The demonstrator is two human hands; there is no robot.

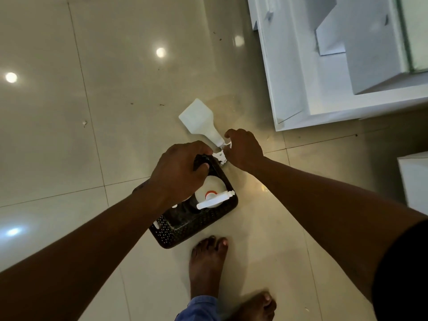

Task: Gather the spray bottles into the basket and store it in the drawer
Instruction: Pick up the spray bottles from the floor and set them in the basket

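Note:
A dark perforated basket stands on the tiled floor in front of my feet. Inside it a white spray bottle with an orange collar stands upright. My left hand grips the basket's far rim. A second white spray bottle lies on the floor just beyond the basket, its nozzle pointing toward me. My right hand is closed around that bottle's spray head, right beside the basket's far corner.
A white cabinet with open drawers stands at the upper right. Another white unit shows at the right edge. My bare feet are just behind the basket. Glossy beige floor tiles stretch to the left.

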